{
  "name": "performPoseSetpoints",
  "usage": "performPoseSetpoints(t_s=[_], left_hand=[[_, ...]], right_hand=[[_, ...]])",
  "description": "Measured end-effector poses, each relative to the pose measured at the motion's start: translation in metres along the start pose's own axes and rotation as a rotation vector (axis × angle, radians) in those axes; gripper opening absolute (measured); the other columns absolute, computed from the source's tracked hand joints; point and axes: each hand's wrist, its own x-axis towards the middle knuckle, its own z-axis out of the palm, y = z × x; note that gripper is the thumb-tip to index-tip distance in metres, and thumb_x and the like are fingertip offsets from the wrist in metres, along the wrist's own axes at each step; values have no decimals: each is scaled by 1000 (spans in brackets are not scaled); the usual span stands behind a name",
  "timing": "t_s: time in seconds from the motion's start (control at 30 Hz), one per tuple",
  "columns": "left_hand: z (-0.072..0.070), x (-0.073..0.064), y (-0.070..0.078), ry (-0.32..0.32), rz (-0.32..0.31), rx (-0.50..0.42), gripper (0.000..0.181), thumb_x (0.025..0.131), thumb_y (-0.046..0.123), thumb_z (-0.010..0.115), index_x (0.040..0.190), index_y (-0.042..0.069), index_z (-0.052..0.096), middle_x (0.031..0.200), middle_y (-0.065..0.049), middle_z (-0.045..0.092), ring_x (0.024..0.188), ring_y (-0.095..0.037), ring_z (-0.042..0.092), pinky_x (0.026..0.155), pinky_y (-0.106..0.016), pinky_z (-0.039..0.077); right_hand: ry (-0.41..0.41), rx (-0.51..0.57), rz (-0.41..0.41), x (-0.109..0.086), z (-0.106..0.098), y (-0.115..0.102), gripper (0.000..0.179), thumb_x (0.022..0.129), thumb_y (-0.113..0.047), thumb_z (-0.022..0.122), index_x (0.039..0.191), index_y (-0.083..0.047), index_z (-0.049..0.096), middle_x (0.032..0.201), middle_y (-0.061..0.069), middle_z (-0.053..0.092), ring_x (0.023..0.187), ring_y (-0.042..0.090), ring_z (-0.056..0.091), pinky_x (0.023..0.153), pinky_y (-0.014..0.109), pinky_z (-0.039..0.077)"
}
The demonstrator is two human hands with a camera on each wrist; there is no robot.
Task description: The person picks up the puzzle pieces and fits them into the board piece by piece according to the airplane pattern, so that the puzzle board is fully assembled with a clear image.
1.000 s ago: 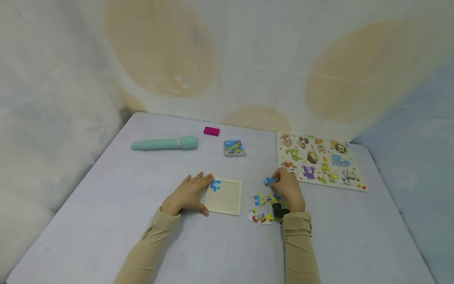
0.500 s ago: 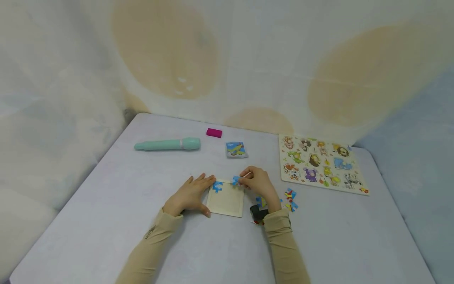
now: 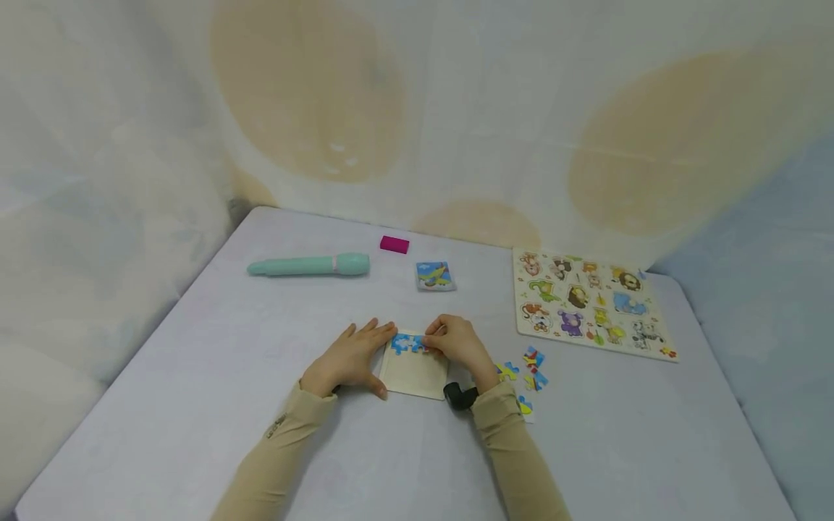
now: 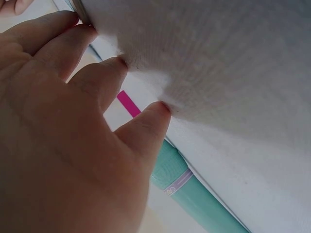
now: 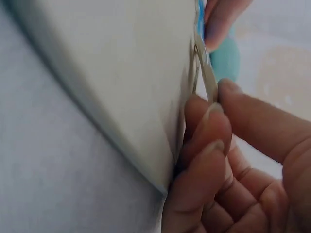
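At a pale square tray [image 3: 413, 376], pinching a thin jigsaw piece [image 5: 208, 75] with right hand [image 3: 459, 344], left hand [image 3: 352, 360] spread; partly hiding loose pieces [image 3: 525, 408].

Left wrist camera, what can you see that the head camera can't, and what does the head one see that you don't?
Only the left wrist view shows printed marks on the band of the teal stick. Only the head view shows the loose puzzle pieces, animal pictures and tan sleeves. Both show the left hand, teal stick and pink block.
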Motion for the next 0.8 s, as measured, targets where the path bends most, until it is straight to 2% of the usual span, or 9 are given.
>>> performPoseSetpoints(t_s=[0.13, 0.33, 0.43, 0.63, 0.7, 0.8], left_hand=[[-2, -2, -1, 4, -2, 6, 115, 58, 43, 91, 151, 9, 33, 159, -6, 30, 150, -34, 19, 118, -62, 13], [-3, -3, 1, 0, 10, -6, 113, 60, 42, 90, 151, 7, 33, 159, -7, 30, 150, -35, 19, 118, -63, 13], [-4, -3, 3, 2, 11, -1, 113, 60, 42, 90, 151, 7, 33, 159, -8, 31, 149, -35, 20, 117, -64, 14], [-5, -1, 3, 6, 26, 7, 113, 60, 43, 90, 151, 7, 34, 159, -8, 31, 149, -36, 21, 117, -64, 15], [-4, -2, 3, 8, 18, 4, 113, 60, 43, 90, 151, 7, 34, 159, -8, 31, 149, -36, 20, 117, -64, 15], [-1, -3, 3, 4, 9, -15, 112, 60, 41, 91, 151, 8, 34, 159, -7, 32, 149, -35, 20, 118, -63, 14]], right_hand=[[-39, 26, -3, 4, -2, 1, 15, 88, -16, 71, 92, -3, 64, 75, 6, 70, 58, 11, 61, 54, 22, 50], [-42, 85, 38, 5, -2, 3, 16, 89, -18, 71, 93, -3, 66, 74, 6, 70, 59, 10, 60, 55, 21, 47], [-13, -1, 21, 4, 0, -1, 18, 87, -20, 72, 90, -4, 66, 74, 5, 70, 60, 10, 60, 54, 20, 45], [28, -278, 1, 5, 3, -8, 25, 84, -26, 75, 75, -7, 63, 68, 1, 59, 58, 12, 50, 49, 19, 38], [10, -299, -6, 5, 3, -9, 26, 85, -28, 74, 75, -7, 63, 68, 0, 58, 59, 12, 49, 49, 19, 37], [-33, -246, -19, 0, -1, -4, 24, 88, -30, 70, 83, -7, 64, 74, 2, 61, 64, 12, 52, 53, 20, 39]])
